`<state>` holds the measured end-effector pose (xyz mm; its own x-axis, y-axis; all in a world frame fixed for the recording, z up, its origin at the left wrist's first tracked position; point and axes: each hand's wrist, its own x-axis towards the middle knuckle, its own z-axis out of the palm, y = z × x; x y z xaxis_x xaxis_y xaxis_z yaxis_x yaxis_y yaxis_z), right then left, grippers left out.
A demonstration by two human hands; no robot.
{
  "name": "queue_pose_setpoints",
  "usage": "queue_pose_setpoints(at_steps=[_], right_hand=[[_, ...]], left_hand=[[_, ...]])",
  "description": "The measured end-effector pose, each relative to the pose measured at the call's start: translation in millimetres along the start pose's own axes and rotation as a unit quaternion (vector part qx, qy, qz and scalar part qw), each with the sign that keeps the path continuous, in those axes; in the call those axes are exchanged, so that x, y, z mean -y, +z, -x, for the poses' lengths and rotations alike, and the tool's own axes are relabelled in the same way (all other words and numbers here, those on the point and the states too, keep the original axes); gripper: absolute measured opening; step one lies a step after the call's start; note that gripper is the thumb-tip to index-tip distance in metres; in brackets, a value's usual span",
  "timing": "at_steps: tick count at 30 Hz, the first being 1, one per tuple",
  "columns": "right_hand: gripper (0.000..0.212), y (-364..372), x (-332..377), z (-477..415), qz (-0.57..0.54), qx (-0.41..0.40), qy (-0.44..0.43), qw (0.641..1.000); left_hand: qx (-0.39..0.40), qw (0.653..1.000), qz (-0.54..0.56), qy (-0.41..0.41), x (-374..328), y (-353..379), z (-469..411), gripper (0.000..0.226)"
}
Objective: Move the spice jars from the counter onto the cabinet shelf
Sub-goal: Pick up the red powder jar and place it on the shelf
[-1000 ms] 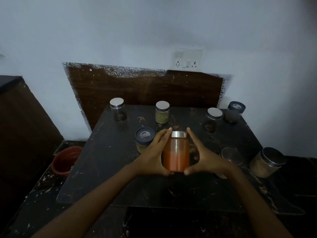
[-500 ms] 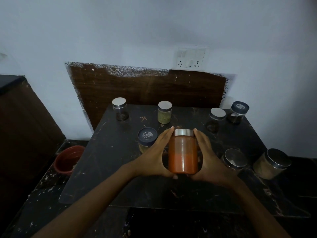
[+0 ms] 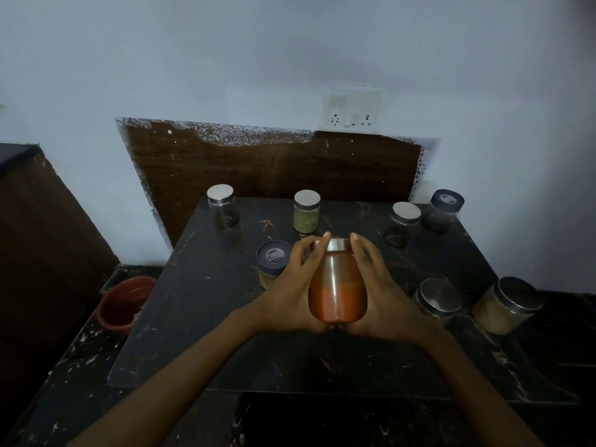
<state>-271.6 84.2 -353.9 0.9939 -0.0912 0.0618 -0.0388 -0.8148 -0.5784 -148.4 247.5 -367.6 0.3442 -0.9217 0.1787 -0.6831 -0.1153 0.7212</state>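
A red tub (image 3: pixel 124 301) sits lower left, a socket plate (image 3: pixel 354 112) above a brown panel (image 3: pixel 258 166).

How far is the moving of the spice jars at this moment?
Done: nothing visibly; no shelf is in view. In hand: the left hand and right hand hold the orange jar. Remaining: seven jars stand on the counter, among them the green jar and the big jar at the right.

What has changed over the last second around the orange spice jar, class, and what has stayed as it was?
Both hands closed in on the orange jar. The right hand, earlier spread with a gap beside it, now cups its side. The left hand wraps the other side, thumbs meeting below its base. The jar itself hardly shifted. The green-filled jar and the red pot stayed put.
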Motion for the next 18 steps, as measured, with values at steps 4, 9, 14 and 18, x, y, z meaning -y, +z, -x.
queue_pose_setpoints(at_steps=[4, 9, 14, 18], right_hand=[[0.136, -4.6, -4.2, 4.2, -0.155, 0.015, 0.048, 0.987], [0.132, -4.2, 0.0, 4.6, -0.234, 0.027, 0.024, 0.972], [0.124, -7.4, 5.4, 2.9, -0.177, 0.010, 0.016, 0.984], [0.130, -5.8, 6.1, -1.4, -0.130, -0.001, 0.014, 0.991]], left_hand=[[-0.005, 0.999, 0.043, -0.010, -2.1, -8.5, 4.3, 0.130], [0.003, 0.996, 0.083, -0.018, -11.3, -12.4, 5.7, 0.129], [0.043, 0.997, 0.068, -0.023, -10.4, -18.5, 4.5, 0.128], [0.059, 0.998, -0.010, -0.017, -11.8, -22.4, 1.2, 0.132]])
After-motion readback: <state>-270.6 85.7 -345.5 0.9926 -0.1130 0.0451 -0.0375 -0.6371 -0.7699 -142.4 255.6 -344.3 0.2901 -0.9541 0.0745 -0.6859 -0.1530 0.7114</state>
